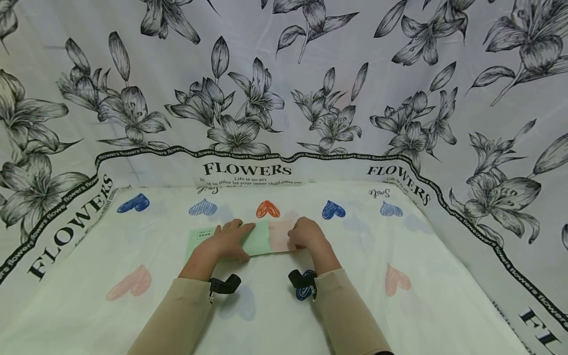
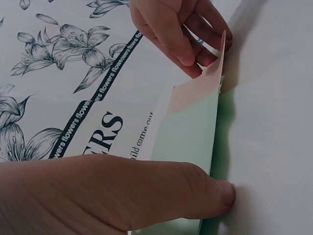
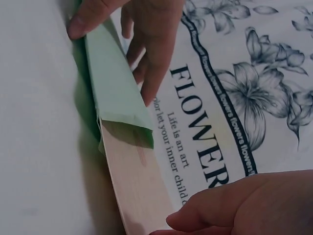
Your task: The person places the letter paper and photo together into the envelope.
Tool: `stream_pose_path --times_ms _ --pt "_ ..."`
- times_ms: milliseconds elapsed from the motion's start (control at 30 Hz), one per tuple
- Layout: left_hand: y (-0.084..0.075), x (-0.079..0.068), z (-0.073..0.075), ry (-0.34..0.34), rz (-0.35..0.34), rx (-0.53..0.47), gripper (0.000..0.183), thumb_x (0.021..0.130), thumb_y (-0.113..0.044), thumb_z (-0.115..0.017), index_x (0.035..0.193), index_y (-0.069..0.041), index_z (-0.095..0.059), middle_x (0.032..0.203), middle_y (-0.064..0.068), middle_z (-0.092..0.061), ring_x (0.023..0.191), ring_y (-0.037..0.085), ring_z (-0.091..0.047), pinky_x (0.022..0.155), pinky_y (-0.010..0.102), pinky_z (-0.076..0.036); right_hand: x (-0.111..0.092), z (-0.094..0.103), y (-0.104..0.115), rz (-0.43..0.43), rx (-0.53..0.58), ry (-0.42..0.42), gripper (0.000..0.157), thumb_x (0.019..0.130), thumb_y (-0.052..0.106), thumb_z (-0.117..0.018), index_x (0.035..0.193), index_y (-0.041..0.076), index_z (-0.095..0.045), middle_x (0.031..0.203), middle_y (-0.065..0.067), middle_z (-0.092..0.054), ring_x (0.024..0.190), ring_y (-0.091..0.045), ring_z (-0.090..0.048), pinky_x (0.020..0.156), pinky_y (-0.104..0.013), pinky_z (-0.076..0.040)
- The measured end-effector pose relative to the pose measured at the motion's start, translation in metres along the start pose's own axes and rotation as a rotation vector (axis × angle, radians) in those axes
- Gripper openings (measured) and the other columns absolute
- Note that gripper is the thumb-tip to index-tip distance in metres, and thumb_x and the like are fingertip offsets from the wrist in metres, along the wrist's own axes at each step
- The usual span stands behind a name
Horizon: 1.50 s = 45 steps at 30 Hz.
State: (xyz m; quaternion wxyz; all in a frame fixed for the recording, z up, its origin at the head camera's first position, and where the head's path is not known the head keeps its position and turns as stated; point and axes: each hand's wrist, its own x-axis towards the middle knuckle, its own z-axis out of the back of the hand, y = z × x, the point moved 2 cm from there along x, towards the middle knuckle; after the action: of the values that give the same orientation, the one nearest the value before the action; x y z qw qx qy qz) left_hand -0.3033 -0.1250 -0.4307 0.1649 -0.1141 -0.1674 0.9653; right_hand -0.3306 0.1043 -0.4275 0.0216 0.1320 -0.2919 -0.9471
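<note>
Green envelope (image 1: 258,239): my left hand (image 1: 226,242) spreads across its long edges; right hand (image 1: 308,234) pinches pink card (image 1: 280,237); free surface (image 1: 266,320) nearer me.

Booth-like nook, floral cloth hangings (image 1: 284,123)

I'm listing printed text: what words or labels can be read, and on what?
"FLOWERS": flowered cloth
"flowers": its black band
"Life is an art": flowered cloth
"it in color let your inner child come out": flowered cloth
"Smile": white fabric
Label on green packet: too small to read
</note>
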Motion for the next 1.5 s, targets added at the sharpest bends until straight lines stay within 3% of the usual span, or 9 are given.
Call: stream_pose_path --times_ms 167,333,567,733,1000,1200,1500 --pt "0.000 0.001 0.000 -0.006 -0.001 0.011 0.090 0.068 -0.026 -0.079 0.147 -0.018 -0.035 0.147 0.020 -0.028 0.135 0.040 -0.023 0.107 0.065 -0.011 0.001 0.009 -0.012 -0.063 0.067 -0.018 0.024 0.089 0.018 -0.057 0.100 -0.001 -0.066 0.070 -0.007 -0.064 0.060 -0.018 -0.063 0.060 -0.029 -0.050" --pt "0.002 0.003 0.000 -0.004 0.002 0.025 0.091 0.069 -0.028 -0.079 0.147 -0.018 -0.034 0.147 0.019 -0.028 0.135 0.039 -0.023 0.107 0.065 -0.011 0.004 0.019 -0.027 -0.111 0.078 -0.031 0.025 0.091 0.021 -0.056 0.101 -0.001 -0.063 0.072 -0.008 -0.065 0.062 -0.020 -0.063 0.060 -0.029 -0.050" --pt "0.001 0.003 -0.001 -0.004 0.005 0.026 0.091 0.069 -0.027 -0.079 0.147 -0.018 -0.034 0.147 0.019 -0.028 0.135 0.040 -0.023 0.107 0.065 -0.011 0.002 0.011 -0.011 -0.060 0.031 -0.021 0.017 0.088 0.012 -0.056 0.093 0.000 -0.065 0.065 -0.008 -0.062 0.055 -0.017 -0.056 0.051 -0.026 -0.045" --pt "0.003 0.003 -0.002 -0.001 0.011 0.021 0.091 0.069 -0.027 -0.078 0.147 -0.018 -0.034 0.147 0.019 -0.028 0.135 0.040 -0.023 0.107 0.066 -0.010 0.000 -0.003 0.005 0.000 0.000 0.029 0.015 0.086 0.013 -0.057 0.081 0.003 -0.067 0.066 -0.006 -0.060 0.060 -0.019 -0.054 0.052 -0.027 -0.044" --pt "0.002 0.002 -0.001 -0.002 0.005 0.021 0.090 0.069 -0.027 -0.079 0.147 -0.018 -0.034 0.147 0.020 -0.028 0.135 0.041 -0.023 0.106 0.067 -0.011 0.003 0.002 -0.006 -0.034 0.121 0.040 0.023 0.088 0.013 -0.056 0.101 -0.003 -0.066 0.074 -0.008 -0.063 0.062 -0.018 -0.061 0.058 -0.029 -0.052" --pt "0.002 0.003 -0.002 0.006 0.015 0.019 0.090 0.069 -0.028 -0.078 0.147 -0.018 -0.034 0.147 0.019 -0.027 0.135 0.040 -0.022 0.107 0.066 -0.010 0.004 0.011 -0.017 -0.081 0.107 0.002 0.021 0.089 0.014 -0.055 0.098 -0.003 -0.066 0.074 -0.009 -0.064 0.062 -0.018 -0.062 0.057 -0.029 -0.052" --pt "0.000 0.002 -0.001 -0.001 0.007 0.017 0.089 0.069 -0.026 -0.078 0.146 -0.017 -0.035 0.146 0.020 -0.029 0.134 0.040 -0.024 0.106 0.066 -0.011 0.001 -0.003 0.004 0.004 0.180 0.124 0.019 0.086 0.011 -0.056 0.093 -0.001 -0.068 0.074 -0.009 -0.063 0.063 -0.019 -0.060 0.059 -0.029 -0.055"
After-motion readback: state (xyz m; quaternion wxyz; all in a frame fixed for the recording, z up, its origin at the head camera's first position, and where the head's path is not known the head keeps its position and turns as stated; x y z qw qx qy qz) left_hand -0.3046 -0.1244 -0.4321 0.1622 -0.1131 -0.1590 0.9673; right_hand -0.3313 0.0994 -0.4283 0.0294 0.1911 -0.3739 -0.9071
